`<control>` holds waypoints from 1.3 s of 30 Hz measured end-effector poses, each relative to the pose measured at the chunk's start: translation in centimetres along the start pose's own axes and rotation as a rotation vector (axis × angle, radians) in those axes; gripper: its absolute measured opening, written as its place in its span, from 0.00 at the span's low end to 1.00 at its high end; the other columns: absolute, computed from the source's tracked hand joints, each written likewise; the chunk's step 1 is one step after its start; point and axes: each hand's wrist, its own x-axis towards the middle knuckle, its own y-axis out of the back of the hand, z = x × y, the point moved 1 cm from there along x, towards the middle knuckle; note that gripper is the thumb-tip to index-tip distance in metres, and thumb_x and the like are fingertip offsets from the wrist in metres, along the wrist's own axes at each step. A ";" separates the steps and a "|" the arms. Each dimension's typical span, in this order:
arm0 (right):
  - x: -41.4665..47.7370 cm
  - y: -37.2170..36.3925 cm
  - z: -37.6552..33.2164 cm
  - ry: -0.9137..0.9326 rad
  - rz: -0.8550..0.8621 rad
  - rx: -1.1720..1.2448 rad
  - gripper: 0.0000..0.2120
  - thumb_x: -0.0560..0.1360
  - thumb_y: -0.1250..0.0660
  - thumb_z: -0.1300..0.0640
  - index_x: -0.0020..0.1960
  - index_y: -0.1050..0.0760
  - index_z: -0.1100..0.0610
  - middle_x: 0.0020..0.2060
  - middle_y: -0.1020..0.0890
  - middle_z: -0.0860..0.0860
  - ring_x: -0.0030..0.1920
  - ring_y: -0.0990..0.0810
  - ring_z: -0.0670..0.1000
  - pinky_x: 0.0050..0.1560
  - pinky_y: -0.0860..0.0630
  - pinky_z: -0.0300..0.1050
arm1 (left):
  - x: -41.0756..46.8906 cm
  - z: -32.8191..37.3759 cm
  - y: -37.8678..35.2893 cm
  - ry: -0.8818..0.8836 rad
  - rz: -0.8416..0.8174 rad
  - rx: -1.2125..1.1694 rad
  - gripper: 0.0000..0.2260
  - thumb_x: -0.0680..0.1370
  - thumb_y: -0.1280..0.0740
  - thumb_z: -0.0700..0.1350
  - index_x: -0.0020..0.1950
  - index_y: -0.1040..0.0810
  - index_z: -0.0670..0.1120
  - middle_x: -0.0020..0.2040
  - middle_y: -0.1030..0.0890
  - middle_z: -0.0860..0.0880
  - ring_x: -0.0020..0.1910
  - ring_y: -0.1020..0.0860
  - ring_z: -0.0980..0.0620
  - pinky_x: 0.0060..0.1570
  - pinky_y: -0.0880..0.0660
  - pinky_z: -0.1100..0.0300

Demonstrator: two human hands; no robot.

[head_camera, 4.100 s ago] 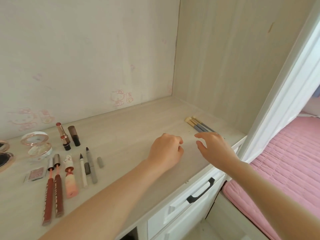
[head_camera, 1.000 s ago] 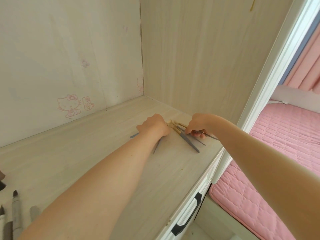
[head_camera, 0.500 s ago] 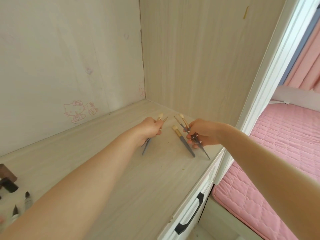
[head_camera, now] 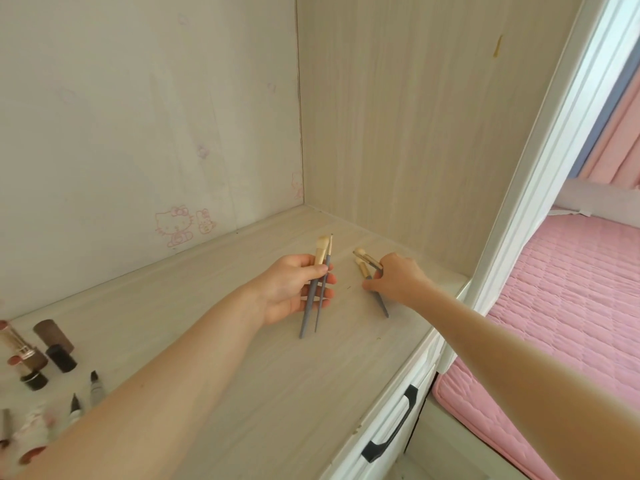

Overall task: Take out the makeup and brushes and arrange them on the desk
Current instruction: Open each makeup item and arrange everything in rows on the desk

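Where the desk [head_camera: 311, 375] meets the left edge of the view, lipsticks [head_camera: 24, 355] and pens [head_camera: 95, 386] lie close together, partly hidden by the left forearm. On the back wall above sits a pink cat sticker [head_camera: 173, 225]. Near the middle, the left hand [head_camera: 291, 292] is curled round two brushes [head_camera: 306, 317], bristles pointing to the wall and grey handles hanging out below the palm. Just beside it, the right hand [head_camera: 398, 282] pinches a second bunch of brushes [head_camera: 363, 259] low over the desk; one handle sticks out under it. Whether they touch the desk I cannot tell. A black drawer handle [head_camera: 391, 434] and a pink bed [head_camera: 571, 306] lie to the right.
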 end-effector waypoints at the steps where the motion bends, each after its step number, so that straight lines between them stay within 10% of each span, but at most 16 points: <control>1: -0.1 -0.1 -0.2 0.009 0.002 -0.005 0.17 0.72 0.31 0.47 0.51 0.26 0.60 0.48 0.21 0.57 0.44 0.22 0.57 0.44 0.23 0.48 | -0.4 -0.1 0.2 -0.002 0.000 -0.002 0.05 0.81 0.38 0.39 0.54 0.24 0.42 0.43 0.19 0.46 0.37 0.20 0.49 0.39 0.21 0.54; 10: -2.8 0.0 -3.5 0.092 -0.061 -0.039 0.12 0.77 0.35 0.50 0.48 0.26 0.61 0.38 0.25 0.52 0.37 0.27 0.51 0.34 0.31 0.41 | -3.7 -1.1 1.9 0.000 0.072 -0.001 0.07 0.80 0.37 0.39 0.56 0.22 0.40 0.44 0.18 0.46 0.38 0.19 0.49 0.43 0.19 0.51; 19: -10.1 0.3 -6.4 0.210 -0.408 0.788 0.09 0.78 0.35 0.56 0.54 0.21 0.59 0.38 0.15 0.50 0.30 0.32 0.46 0.26 0.35 0.36 | -10.8 -0.8 3.6 -0.045 0.190 -0.037 0.07 0.80 0.36 0.39 0.55 0.22 0.41 0.42 0.17 0.46 0.36 0.18 0.50 0.39 0.20 0.54; 39: -26.3 -5.6 -18.7 0.518 -0.703 0.796 0.08 0.80 0.37 0.54 0.53 0.20 0.53 0.43 0.14 0.48 0.44 0.15 0.48 0.49 0.20 0.44 | -34.9 -5.0 8.5 -0.091 0.722 0.076 0.06 0.80 0.36 0.40 0.53 0.20 0.44 0.42 0.15 0.47 0.38 0.16 0.46 0.41 0.18 0.52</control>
